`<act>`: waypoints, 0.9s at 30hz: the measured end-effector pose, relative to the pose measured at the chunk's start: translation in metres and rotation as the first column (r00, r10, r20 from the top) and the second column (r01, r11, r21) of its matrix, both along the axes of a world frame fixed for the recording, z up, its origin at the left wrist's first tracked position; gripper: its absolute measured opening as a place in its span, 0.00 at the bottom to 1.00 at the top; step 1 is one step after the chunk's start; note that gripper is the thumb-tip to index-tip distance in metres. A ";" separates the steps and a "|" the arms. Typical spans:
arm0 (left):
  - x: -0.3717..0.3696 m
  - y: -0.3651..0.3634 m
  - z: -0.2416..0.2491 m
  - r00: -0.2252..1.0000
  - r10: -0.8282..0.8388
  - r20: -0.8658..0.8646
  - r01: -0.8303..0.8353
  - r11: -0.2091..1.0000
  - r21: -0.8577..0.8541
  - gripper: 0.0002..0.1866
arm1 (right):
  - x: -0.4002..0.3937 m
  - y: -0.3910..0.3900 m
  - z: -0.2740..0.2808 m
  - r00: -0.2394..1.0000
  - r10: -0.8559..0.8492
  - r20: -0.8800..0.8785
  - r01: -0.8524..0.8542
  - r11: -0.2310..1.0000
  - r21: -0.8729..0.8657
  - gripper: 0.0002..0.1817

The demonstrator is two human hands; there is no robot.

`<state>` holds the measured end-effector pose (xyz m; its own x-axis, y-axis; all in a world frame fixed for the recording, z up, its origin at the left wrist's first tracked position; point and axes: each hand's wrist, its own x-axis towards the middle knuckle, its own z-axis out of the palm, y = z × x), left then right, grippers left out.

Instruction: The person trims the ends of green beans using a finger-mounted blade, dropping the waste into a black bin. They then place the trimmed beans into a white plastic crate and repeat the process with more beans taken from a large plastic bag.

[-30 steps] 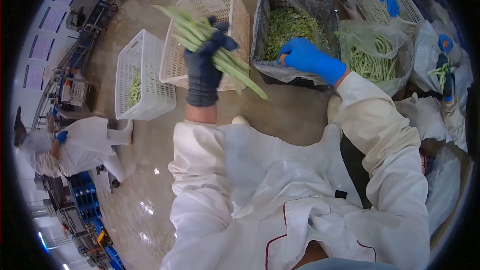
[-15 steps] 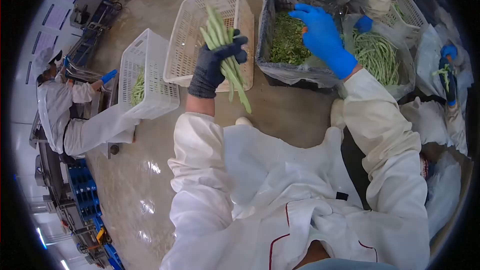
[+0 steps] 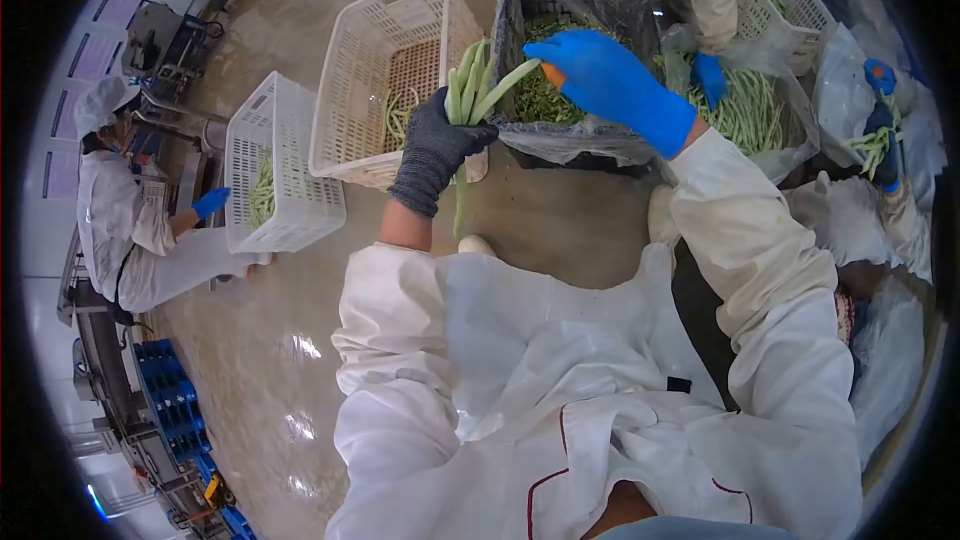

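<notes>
My left hand (image 3: 438, 148), in a dark grey knit glove, is closed around a bunch of long green beans (image 3: 467, 90). Their upper ends fan out above the fist, and one hangs down below it. At the bunch's right side, my right hand (image 3: 620, 85) in a blue glove pinches the tip of one bean (image 3: 510, 87) that slants out of the bunch. Something orange (image 3: 553, 74) shows at the right thumb. Beneath the right hand stands a black plastic-lined crate (image 3: 508, 35) with green bean trimmings (image 3: 545, 95).
A white crate (image 3: 335, 90) with a few beans lies left of my hands; another white crate (image 3: 310, 180) stands farther left beside a seated person (image 3: 125, 200). To the right, a plastic bag holds many beans (image 3: 745, 115), with a co-worker's blue-gloved hand (image 3: 710, 80) at it.
My right hand has come left and closed on a bean tip. The bunch in my left hand has turned more upright. The co-worker's hand has moved at the bag of beans.
</notes>
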<state>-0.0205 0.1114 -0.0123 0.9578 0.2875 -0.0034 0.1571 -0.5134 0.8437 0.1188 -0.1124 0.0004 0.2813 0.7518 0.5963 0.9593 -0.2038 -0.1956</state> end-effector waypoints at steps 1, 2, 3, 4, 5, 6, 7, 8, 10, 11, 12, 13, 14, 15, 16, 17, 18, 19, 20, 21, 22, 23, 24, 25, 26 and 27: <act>-0.001 -0.004 0.006 0.999 -0.005 0.034 0.004 1.000 0.007 0.28 | 0.001 -0.001 -0.003 1.000 -0.022 -0.009 0.021 0.999 -0.030 0.13; -0.002 -0.009 0.012 1.000 -0.004 0.027 0.005 0.999 -0.044 0.27 | 0.002 -0.001 -0.007 0.999 -0.041 0.029 0.042 0.999 -0.027 0.14; -0.005 -0.015 0.017 1.000 -0.004 0.019 0.006 0.995 -0.095 0.27 | 0.004 -0.001 -0.010 0.996 -0.061 0.066 0.062 0.998 -0.023 0.16; -0.008 -0.021 0.026 1.000 -0.005 0.012 0.006 0.989 -0.145 0.26 | 0.005 0.000 -0.011 0.991 -0.080 0.104 0.082 0.996 -0.018 0.18; -0.009 -0.022 0.029 1.000 -0.014 -0.019 0.010 0.975 -0.223 0.26 | 0.006 0.001 -0.013 0.988 -0.105 0.111 0.109 0.994 -0.031 0.18; -0.009 -0.023 0.032 0.999 -0.026 -0.048 0.011 0.954 -0.300 0.25 | 0.008 0.001 -0.015 0.984 -0.130 0.119 0.136 0.990 -0.043 0.18; -0.010 -0.024 0.033 0.996 -0.041 -0.076 0.009 0.927 -0.375 0.25 | 0.005 0.002 -0.010 0.980 -0.155 0.127 0.163 0.985 -0.056 0.18; -0.009 -0.023 0.031 0.998 -0.028 -0.049 0.010 0.943 -0.333 0.25 | 0.003 0.001 -0.005 0.981 -0.165 0.098 0.172 0.983 -0.070 0.16; -0.007 -0.024 0.026 1.000 -0.003 0.008 0.005 0.969 -0.247 0.24 | -0.005 -0.001 0.005 0.982 -0.183 0.040 0.186 0.978 -0.098 0.12; -0.006 -0.024 0.025 0.998 0.006 0.055 0.004 0.984 -0.180 0.24 | -0.007 0.001 0.005 0.986 -0.167 -0.009 0.167 0.986 0.015 0.12; -0.005 -0.026 0.023 0.995 0.012 0.102 -0.001 0.994 -0.111 0.24 | -0.009 0.003 0.004 0.988 -0.146 -0.056 0.153 0.980 0.128 0.12; -0.004 -0.028 0.022 0.989 0.016 0.150 -0.010 0.999 -0.042 0.23 | -0.012 0.005 0.007 0.988 -0.119 -0.099 0.140 0.961 0.240 0.11; -0.004 -0.030 0.021 0.980 0.047 0.191 -0.019 0.989 -0.146 0.23 | -0.015 0.009 0.013 0.886 0.087 -0.455 0.094 0.928 0.360 0.12; -0.003 -0.035 0.019 0.971 0.080 0.226 -0.022 0.968 -0.249 0.22 | -0.014 0.010 0.018 0.632 0.313 -0.709 0.103 0.873 0.477 0.12; -0.003 -0.039 0.021 0.959 0.117 0.257 -0.021 0.937 -0.349 0.21 | -0.015 0.012 0.023 0.273 0.518 -0.811 0.163 0.806 0.569 0.12; -0.003 -0.040 0.025 0.939 0.146 0.311 0.018 0.882 -0.470 0.20 | -0.014 0.012 0.018 0.302 0.429 -0.851 0.045 0.886 0.462 0.12; -0.003 -0.040 0.029 0.916 0.179 0.358 0.066 0.814 -0.577 0.19 | -0.012 0.011 0.009 0.342 0.341 -0.876 -0.067 0.938 0.339 0.11; -0.003 -0.040 0.034 0.891 0.217 0.398 0.120 0.733 -0.670 0.18 | -0.012 0.012 -0.002 0.390 0.255 -0.885 -0.169 0.964 0.204 0.11; 0.001 -0.031 0.033 0.876 0.272 0.398 0.106 0.697 -0.709 0.14 | -0.013 0.013 -0.013 0.570 0.099 -0.815 -0.110 0.993 0.044 0.10; 0.001 -0.021 0.033 0.861 0.286 0.422 0.155 0.642 -0.751 0.12 | -0.008 0.011 -0.025 0.762 -0.024 -0.647 -0.017 0.998 -0.058 0.11; 0.000 -0.014 0.034 0.843 0.306 0.444 0.203 0.582 -0.787 0.10 | 0.002 0.006 -0.038 0.893 -0.144 -0.427 0.095 0.986 -0.134 0.12; 0.000 -0.007 0.033 0.822 0.328 0.465 0.255 0.518 -0.816 0.09 | 0.004 0.003 -0.038 0.953 -0.252 -0.169 0.222 0.959 -0.178 0.13; 0.001 -0.002 0.031 0.827 0.363 0.429 0.241 0.459 -0.855 0.08 | 0.005 -0.006 -0.038 0.949 -0.309 -0.064 0.291 0.936 -0.197 0.16; -0.001 -0.003 0.033 0.828 0.381 0.412 0.220 0.455 -0.863 0.08 | 0.001 -0.007 -0.028 0.939 -0.230 -0.254 0.197 0.969 -0.148 0.16; -0.003 -0.007 0.037 0.828 0.398 0.395 0.200 0.449 -0.871 0.08 | -0.002 -0.004 -0.018 0.892 -0.137 -0.430 0.112 0.990 -0.082 0.17; -0.004 -0.011 0.038 0.827 0.417 0.377 0.179 0.440 -0.880 0.08 | -0.006 0.001 -0.012 0.810 -0.032 -0.586 0.037 0.999 -0.002 0.17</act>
